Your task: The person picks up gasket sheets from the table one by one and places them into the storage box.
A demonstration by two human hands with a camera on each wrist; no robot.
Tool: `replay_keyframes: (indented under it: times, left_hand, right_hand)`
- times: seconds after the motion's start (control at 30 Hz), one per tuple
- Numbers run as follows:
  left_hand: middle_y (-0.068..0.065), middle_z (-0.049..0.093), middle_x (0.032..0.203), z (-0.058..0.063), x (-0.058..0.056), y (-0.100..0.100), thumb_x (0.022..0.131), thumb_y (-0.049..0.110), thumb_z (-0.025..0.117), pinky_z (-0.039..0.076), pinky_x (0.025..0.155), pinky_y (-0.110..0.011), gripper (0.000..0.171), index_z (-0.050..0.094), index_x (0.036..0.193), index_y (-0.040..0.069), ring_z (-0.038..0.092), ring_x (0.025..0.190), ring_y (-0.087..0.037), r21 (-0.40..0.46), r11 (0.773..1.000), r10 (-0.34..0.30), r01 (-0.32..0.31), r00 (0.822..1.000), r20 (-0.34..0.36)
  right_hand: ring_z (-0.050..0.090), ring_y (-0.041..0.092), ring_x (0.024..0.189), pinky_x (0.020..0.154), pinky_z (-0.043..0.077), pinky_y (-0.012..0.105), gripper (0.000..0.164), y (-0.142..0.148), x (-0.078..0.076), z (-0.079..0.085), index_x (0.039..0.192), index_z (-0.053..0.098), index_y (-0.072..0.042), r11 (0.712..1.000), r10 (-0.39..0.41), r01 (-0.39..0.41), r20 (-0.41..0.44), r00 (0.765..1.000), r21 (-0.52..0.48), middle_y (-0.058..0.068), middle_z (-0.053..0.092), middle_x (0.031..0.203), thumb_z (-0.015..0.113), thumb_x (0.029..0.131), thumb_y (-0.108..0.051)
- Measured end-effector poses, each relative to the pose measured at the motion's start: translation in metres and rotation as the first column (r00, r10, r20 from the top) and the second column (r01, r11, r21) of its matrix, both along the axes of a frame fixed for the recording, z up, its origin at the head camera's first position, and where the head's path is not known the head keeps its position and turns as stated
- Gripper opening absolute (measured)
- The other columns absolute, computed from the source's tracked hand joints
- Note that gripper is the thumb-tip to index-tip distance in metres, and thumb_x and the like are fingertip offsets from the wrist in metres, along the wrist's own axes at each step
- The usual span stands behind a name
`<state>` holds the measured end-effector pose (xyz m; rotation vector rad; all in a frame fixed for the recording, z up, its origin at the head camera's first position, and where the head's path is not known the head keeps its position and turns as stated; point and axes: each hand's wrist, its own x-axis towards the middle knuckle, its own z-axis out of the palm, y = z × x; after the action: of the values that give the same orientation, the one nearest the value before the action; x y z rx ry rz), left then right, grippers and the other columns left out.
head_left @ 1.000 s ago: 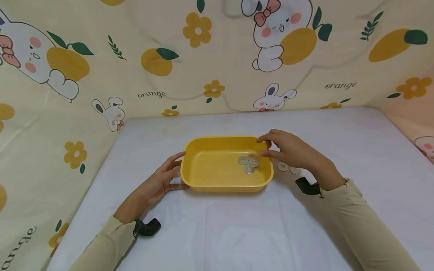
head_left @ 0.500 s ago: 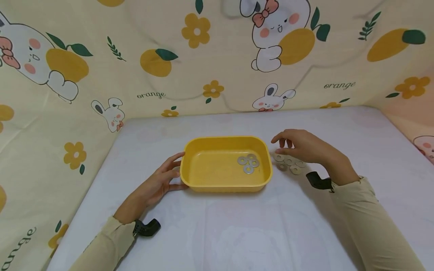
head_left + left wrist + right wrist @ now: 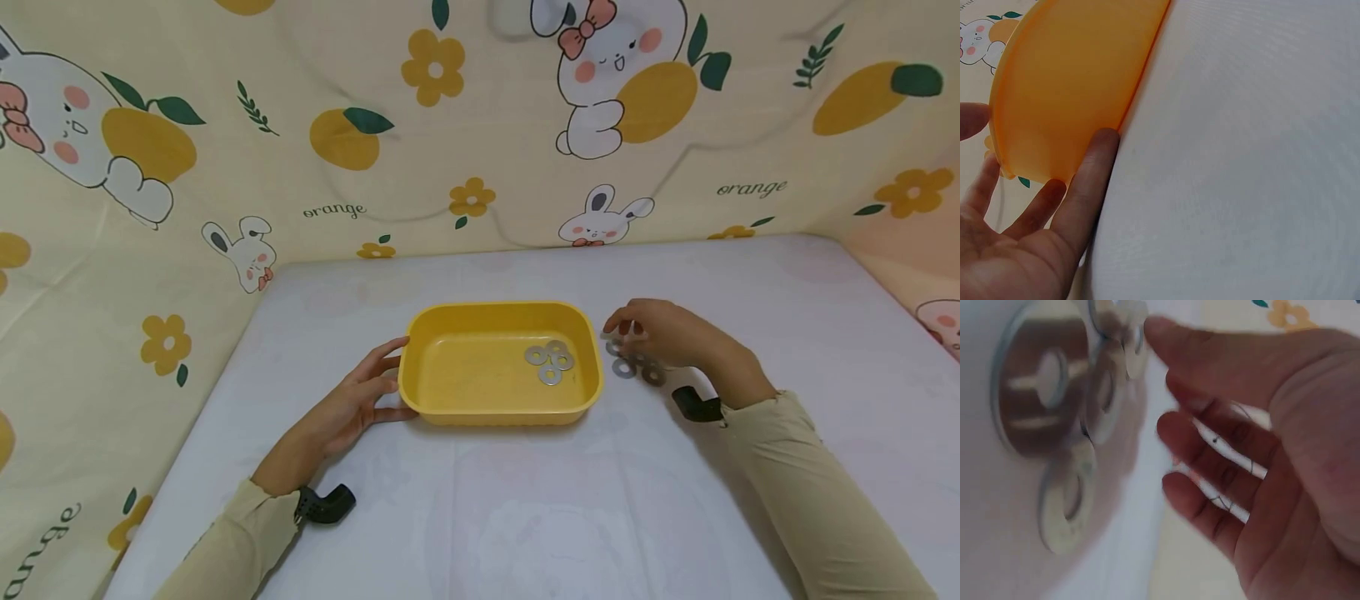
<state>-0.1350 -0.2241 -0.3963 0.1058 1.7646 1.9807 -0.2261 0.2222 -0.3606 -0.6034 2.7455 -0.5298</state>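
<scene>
A yellow rectangular tray stands on the white-covered table. Several flat metal washers lie together inside it, toward its right end. My left hand touches the tray's left end with extended fingertips, and the left wrist view has those fingers against its outer wall. Right of the tray, my right hand is just above more loose washers and partly covers them. From the right wrist, several washers appear beside the thumb and bent fingers, and I see none held between them.
Behind the table hangs a cream cloth printed with rabbits, oranges and flowers. A black wrist device sits at the right cuff, and another black device is on the left wrist.
My right hand has moved from the tray's right rim, out to the right, then lower over the loose washers. The left hand and the tray have stayed almost still.
</scene>
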Motion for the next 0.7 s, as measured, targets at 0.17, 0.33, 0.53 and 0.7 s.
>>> replay_keyframes:
  times: [0.17,0.33,0.53,0.7]
  left_hand:
    - [-0.011,0.026,0.158,-0.001,0.000,0.000,0.098,0.010,0.051,0.056,0.097,-0.046,0.065,0.027,0.155,0.029,0.056,0.122,-0.025,-0.005,1.000,-0.002,0.002,1.000,-0.006]
    - [-0.013,0.025,0.159,-0.002,0.000,-0.001,0.098,0.012,0.053,0.056,0.097,-0.048,0.066,0.026,0.156,0.028,0.057,0.122,-0.025,-0.009,1.000,-0.004,0.004,1.000,-0.005]
    - [-0.012,0.026,0.158,-0.001,0.000,-0.001,0.098,0.012,0.053,0.056,0.097,-0.047,0.065,0.027,0.155,0.029,0.057,0.121,-0.025,-0.005,1.000,-0.001,0.001,1.000,-0.008]
    - [-0.010,0.028,0.157,-0.001,0.000,0.000,0.098,0.011,0.052,0.056,0.097,-0.047,0.065,0.028,0.155,0.030,0.057,0.123,-0.026,-0.002,1.000,0.004,-0.004,1.000,-0.001]
  right_hand:
    - [0.058,0.023,0.095,0.085,0.054,0.043,0.028,-0.004,-0.002,-0.005,0.118,0.071,-0.016,0.999,-0.034,0.033,0.020,0.999,0.026,0.006,0.064,0.107,0.070,0.090,-0.012]
    - [0.058,0.022,0.091,0.082,0.054,0.041,0.027,-0.006,-0.004,-0.007,0.119,0.071,-0.015,0.997,-0.054,0.053,0.015,0.998,0.062,0.006,0.064,0.106,0.068,0.092,-0.013]
    - [0.057,0.025,0.096,0.089,0.053,0.045,0.029,-0.010,-0.007,-0.010,0.119,0.068,-0.007,0.996,-0.076,0.073,0.048,0.996,0.055,0.010,0.063,0.109,0.070,0.091,-0.014]
    - [0.048,0.031,0.103,0.093,0.049,0.048,0.019,-0.013,-0.007,-0.012,0.109,0.066,-0.005,0.994,-0.073,0.069,0.046,0.996,0.087,0.013,0.060,0.109,0.069,0.092,-0.013]
